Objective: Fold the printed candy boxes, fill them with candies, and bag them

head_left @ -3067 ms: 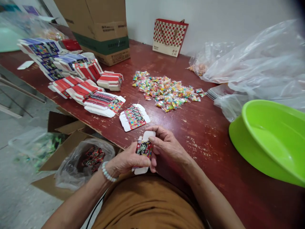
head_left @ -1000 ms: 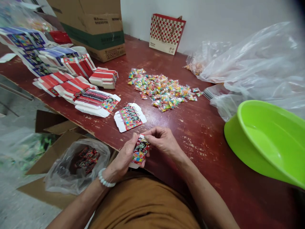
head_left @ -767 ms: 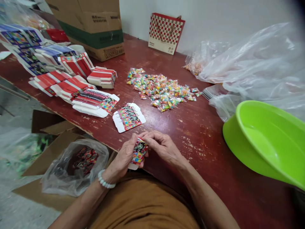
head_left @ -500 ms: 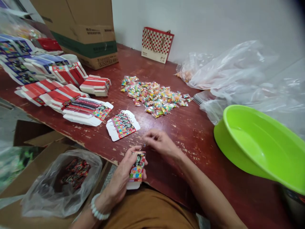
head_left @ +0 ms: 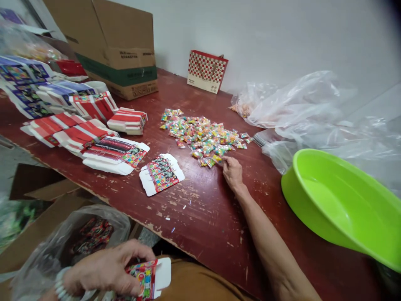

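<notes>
My left hand (head_left: 108,269) is low at the table's near edge, closed round a small printed carton (head_left: 147,279) whose white end flap hangs open. My right hand (head_left: 232,172) is stretched out across the red table (head_left: 219,217) and rests at the near edge of a pile of small wrapped sweets (head_left: 203,137), its fingers curled at the sweets; whether they hold one is hidden. A stack of flat unfolded cartons (head_left: 161,177) lies between my two hands.
More flat carton stacks (head_left: 78,129) spread along the left. A cardboard box (head_left: 115,50) and a checked paper bag (head_left: 206,71) stand at the back. Clear plastic bags (head_left: 313,113) and a green basin (head_left: 341,205) sit right. A bag-lined box (head_left: 78,242) is on the floor below left.
My right hand let go of the carton and reached forward to the sweets. My left hand drew the carton down and back toward my lap. The camera tilted up.
</notes>
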`<state>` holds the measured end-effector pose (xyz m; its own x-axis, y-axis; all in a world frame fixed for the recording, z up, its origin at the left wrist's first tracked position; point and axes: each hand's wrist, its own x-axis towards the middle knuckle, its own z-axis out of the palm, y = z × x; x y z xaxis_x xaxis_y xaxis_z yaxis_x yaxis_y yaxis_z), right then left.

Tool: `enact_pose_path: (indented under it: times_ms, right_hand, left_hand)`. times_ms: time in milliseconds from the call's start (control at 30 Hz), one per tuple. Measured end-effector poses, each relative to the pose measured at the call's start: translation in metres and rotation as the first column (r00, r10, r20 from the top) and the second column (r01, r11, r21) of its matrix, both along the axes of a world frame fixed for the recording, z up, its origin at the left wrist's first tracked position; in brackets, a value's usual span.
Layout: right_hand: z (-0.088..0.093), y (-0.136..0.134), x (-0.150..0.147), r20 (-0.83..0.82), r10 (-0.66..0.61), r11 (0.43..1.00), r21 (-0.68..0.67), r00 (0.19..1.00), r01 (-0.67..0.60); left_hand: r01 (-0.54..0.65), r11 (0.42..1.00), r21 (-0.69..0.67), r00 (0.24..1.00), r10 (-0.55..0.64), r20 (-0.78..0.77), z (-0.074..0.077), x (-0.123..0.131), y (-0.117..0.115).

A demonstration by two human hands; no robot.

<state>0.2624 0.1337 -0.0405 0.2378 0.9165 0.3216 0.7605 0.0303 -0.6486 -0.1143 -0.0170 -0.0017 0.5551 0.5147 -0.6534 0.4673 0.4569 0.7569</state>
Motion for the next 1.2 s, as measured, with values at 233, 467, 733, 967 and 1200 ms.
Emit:
enact_pose_path:
  times_ms: [233,467,733,967,1200]
  right_hand:
    - [0.041,-0.049,-0.02,-0.277,0.13,0.992,0.044,0.952,-0.122]
    - [0.08,-0.104,-0.065,-0.029,0.576,0.817,0.002,0.817,-0.576]
    - [0.084,-0.123,-0.088,-0.016,0.691,0.722,-0.049,0.723,-0.69]
    - [0.068,-0.117,-0.082,-0.77,0.31,0.838,-0.055,0.558,-0.542]
    - [0.043,-0.134,-0.112,-0.835,0.327,0.78,-0.027,0.443,-0.626]
  left_hand:
    - [-0.225,0.973,-0.049,0.937,0.23,0.263,0.016,0.045,0.016]
    - [-0.301,0.951,0.068,0.898,0.259,0.357,0.018,0.083,0.022]
    - [-0.247,0.948,0.202,0.927,0.17,0.334,0.02,0.092,0.016]
    - [-0.502,0.847,-0.176,0.722,0.522,0.454,0.016,0.104,0.012]
    - [-0.622,0.775,-0.11,0.627,0.577,0.523,0.009,0.112,0.006]
